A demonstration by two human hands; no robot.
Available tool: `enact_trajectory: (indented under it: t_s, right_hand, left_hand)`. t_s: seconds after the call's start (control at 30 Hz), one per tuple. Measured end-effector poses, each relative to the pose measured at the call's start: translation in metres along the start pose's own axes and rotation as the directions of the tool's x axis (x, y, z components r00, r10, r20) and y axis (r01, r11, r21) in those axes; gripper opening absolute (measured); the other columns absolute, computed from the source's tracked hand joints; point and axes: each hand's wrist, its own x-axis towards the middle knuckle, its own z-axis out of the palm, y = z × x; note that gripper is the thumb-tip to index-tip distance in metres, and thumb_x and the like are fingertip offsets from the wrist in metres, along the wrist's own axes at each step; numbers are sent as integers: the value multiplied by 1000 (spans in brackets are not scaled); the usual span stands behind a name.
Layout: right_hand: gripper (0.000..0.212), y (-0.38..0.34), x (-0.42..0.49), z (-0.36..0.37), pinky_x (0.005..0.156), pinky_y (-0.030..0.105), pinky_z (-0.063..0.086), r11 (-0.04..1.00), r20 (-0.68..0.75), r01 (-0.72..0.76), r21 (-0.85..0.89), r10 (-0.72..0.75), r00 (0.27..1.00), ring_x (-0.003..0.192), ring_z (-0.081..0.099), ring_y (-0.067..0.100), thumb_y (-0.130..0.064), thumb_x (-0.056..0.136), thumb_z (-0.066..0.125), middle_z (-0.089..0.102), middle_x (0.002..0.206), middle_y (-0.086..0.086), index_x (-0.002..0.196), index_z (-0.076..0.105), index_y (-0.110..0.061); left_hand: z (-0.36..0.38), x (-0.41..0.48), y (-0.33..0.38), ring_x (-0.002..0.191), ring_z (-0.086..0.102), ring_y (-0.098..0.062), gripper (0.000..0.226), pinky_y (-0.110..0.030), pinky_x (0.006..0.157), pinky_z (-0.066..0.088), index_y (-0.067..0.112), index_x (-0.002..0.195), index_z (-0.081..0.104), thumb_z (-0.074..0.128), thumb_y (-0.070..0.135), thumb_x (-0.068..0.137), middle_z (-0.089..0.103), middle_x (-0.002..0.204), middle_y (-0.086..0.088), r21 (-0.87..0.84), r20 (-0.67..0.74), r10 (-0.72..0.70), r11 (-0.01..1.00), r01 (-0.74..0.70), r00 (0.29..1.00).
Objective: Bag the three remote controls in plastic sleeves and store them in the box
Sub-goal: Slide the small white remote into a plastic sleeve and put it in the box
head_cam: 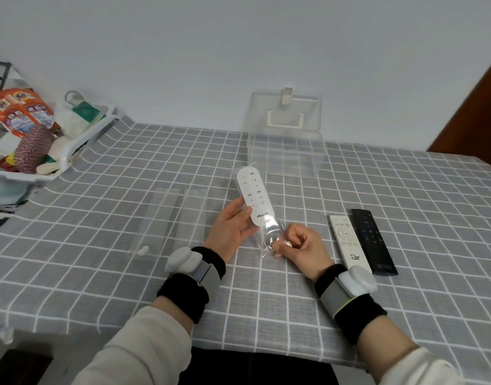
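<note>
A white oval remote [254, 195] sits inside a clear plastic sleeve [270, 234], held above the table. My left hand [234, 229] grips the remote's lower half through the sleeve. My right hand [299, 245] pinches the sleeve's open lower end. A second white remote [348, 241] and a black remote [373, 240] lie side by side to the right, unbagged. Two flat empty sleeves [162, 215] [193, 215] lie to the left. The clear plastic box [286, 155] stands open at the back, its lid [286, 111] leaning on the wall.
A white basket [80, 143] full of packets and cloths sits at the table's far left corner. The grey checked tablecloth [405, 190] covers the table. A dark wooden panel [477, 115] rises at the far right.
</note>
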Motion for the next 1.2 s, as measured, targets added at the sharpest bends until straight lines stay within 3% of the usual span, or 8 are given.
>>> enact_trajectory:
  t_s: [0.1,0.17,0.3,0.47,0.6,0.83,1.07,1.2]
  right_hand:
    - [42,-2,1,0,51,15,47,1000,9,-4,-6,4,1000,52,58,10,17,74,60,52,52,-7,60,37,-16]
    - [32,-5,1,1,54,19,48,1000,42,-20,-1,20,999,54,56,12,13,76,61,58,59,0,81,49,-17]
    - [51,-11,2,0,70,35,50,998,77,-67,13,66,995,72,58,26,7,80,60,60,80,21,118,47,-25]
    - [24,-30,17,-3,60,22,56,990,-29,-127,68,129,991,63,66,11,-10,83,62,70,88,8,106,59,-10]
    - [9,-51,41,-18,56,29,50,986,-81,-164,-3,164,983,59,58,20,-8,84,61,66,78,10,93,60,-8]
    - [8,-94,109,-72,44,10,45,963,-95,-92,-253,70,993,45,58,-1,-3,84,59,65,74,5,83,58,-11]
    - [8,-112,201,-106,39,10,39,803,-188,-124,-583,15,982,42,55,6,-1,84,52,62,78,13,86,54,-8]
    - [12,-105,240,-104,63,27,48,633,-117,-195,-749,164,980,57,56,23,-1,82,48,62,77,9,86,54,-11]
  left_hand:
    - [1,0,1,100,66,-24,31,-31,77,57,10,124,51,47,14,95,66,114,-12,-37,-38,-17,999,16,999]
    - [1,-2,1,100,66,-24,30,-31,75,58,9,123,49,48,12,94,66,115,-13,-46,-65,-15,999,12,998]
    - [4,-4,-1,100,67,-24,25,-29,73,57,14,115,52,53,8,91,66,114,-12,-17,-111,25,999,-27,993]
    - [17,1,4,101,66,-25,30,-37,85,55,13,119,48,55,9,90,65,116,-13,108,-83,53,993,-44,995]
    - [30,13,21,96,68,-20,28,-29,81,56,14,114,49,58,9,88,70,107,-9,249,-22,115,963,-106,993]
    - [38,59,75,101,61,-13,26,-28,87,50,21,113,54,60,22,88,64,103,6,662,143,141,722,-201,980]
    - [17,138,98,104,57,-19,24,-30,90,44,11,113,57,55,16,89,60,117,-7,804,-21,311,570,-169,950]
    - [5,170,92,109,52,-15,33,-25,85,37,17,122,53,54,27,90,55,129,-7,824,-39,257,555,-114,966]
